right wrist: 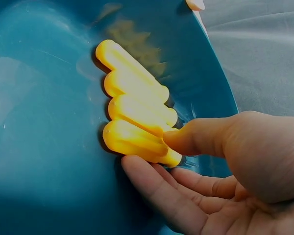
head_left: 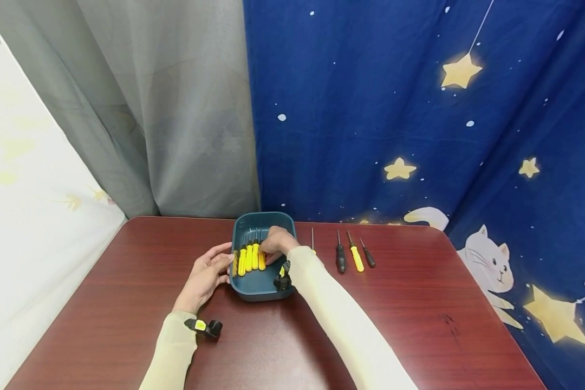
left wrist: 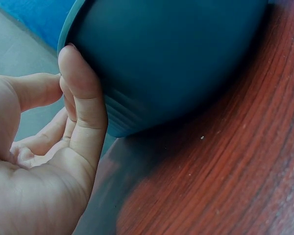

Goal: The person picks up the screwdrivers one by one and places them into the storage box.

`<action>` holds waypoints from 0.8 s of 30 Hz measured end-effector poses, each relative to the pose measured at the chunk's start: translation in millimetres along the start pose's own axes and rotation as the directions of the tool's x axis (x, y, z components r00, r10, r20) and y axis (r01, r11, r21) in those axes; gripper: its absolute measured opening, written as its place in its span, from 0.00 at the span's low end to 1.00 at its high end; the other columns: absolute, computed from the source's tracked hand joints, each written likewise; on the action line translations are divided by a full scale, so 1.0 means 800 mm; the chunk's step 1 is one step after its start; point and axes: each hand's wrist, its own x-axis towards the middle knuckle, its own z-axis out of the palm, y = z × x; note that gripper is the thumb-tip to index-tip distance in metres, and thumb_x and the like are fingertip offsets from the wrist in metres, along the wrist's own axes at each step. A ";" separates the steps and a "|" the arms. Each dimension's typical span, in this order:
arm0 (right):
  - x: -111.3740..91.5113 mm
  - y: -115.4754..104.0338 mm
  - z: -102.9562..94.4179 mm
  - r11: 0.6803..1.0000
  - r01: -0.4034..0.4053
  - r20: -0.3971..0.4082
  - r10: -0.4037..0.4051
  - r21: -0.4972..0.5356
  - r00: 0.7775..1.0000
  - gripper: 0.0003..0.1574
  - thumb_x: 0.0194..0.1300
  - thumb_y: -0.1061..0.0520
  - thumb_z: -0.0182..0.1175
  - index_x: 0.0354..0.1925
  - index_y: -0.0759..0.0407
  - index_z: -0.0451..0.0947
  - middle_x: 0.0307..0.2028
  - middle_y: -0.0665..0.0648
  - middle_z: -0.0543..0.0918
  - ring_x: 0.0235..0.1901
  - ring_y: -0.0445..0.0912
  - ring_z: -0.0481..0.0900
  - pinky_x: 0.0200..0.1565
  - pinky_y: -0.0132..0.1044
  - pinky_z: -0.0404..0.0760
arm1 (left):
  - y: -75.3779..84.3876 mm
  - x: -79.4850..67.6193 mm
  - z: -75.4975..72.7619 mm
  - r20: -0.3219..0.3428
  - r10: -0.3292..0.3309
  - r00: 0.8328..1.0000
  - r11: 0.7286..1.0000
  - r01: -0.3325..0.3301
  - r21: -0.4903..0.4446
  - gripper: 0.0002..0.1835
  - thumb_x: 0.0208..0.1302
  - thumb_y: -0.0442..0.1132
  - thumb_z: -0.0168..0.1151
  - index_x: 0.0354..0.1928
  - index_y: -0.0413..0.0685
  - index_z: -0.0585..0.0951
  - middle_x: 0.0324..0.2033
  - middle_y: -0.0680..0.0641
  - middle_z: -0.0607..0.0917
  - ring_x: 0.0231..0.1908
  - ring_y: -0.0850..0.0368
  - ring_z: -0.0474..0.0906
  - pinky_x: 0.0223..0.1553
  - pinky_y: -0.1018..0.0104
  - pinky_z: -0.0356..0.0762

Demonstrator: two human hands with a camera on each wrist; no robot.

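Note:
A dark teal plastic bin (head_left: 259, 296) stands near the table's back edge. Inside it, several yellow-handled screwdrivers (head_left: 249, 259) lie side by side along the left part, shafts toward the back. My right hand (head_left: 275, 242) reaches into the bin and pinches the rightmost yellow-handled screwdriver (right wrist: 132, 139) between thumb and fingers; in the right wrist view its handle lies against its neighbour. My left hand (head_left: 206, 276) holds the bin's left wall at the rim, with fingers against the outside wall (left wrist: 176, 58) in the left wrist view.
Right of the bin on the reddish-brown table (head_left: 419, 303) lie a black screwdriver (head_left: 340, 259), a yellow-handled screwdriver (head_left: 356, 259) and a small black screwdriver (head_left: 368, 257). Another screwdriver (head_left: 313, 238) is partly hidden behind the right forearm. Curtains (head_left: 351, 135) hang behind the table.

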 end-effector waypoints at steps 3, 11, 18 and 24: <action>-0.001 0.000 -0.001 1.000 0.007 0.012 -0.007 -0.011 1.000 0.12 0.67 0.58 0.68 0.35 0.66 0.79 0.27 0.61 0.84 0.28 0.51 0.90 0.40 0.40 0.89 | 0.000 -0.001 -0.001 0.007 0.000 1.000 1.000 0.000 -0.004 0.31 0.74 0.41 0.62 0.75 0.48 0.66 0.44 0.46 0.84 0.30 0.61 0.76 0.28 0.70 0.81; -0.001 0.001 -0.003 0.997 0.051 0.031 -0.050 -0.056 0.998 0.15 0.65 0.53 0.71 0.35 0.65 0.81 0.28 0.59 0.82 0.29 0.50 0.88 0.38 0.42 0.89 | -0.001 -0.001 -0.001 0.010 -0.001 1.000 1.000 0.001 -0.011 0.32 0.75 0.41 0.62 0.76 0.46 0.64 0.43 0.48 0.85 0.30 0.61 0.76 0.29 0.70 0.80; -0.003 0.000 -0.005 0.991 0.078 0.033 -0.075 -0.111 0.997 0.16 0.63 0.52 0.72 0.33 0.64 0.83 0.31 0.60 0.84 0.34 0.51 0.89 0.41 0.42 0.90 | -0.001 -0.002 0.001 0.019 -0.001 1.000 1.000 0.001 -0.012 0.31 0.75 0.40 0.61 0.75 0.45 0.65 0.41 0.50 0.85 0.30 0.61 0.75 0.28 0.71 0.80; -0.008 0.000 -0.008 0.983 0.095 0.023 -0.093 -0.158 0.995 0.16 0.63 0.50 0.73 0.34 0.60 0.81 0.35 0.58 0.83 0.37 0.51 0.86 0.41 0.40 0.89 | 0.000 -0.002 0.001 0.014 -0.004 1.000 1.000 0.004 -0.007 0.29 0.75 0.41 0.61 0.74 0.47 0.66 0.42 0.50 0.84 0.31 0.61 0.76 0.29 0.70 0.80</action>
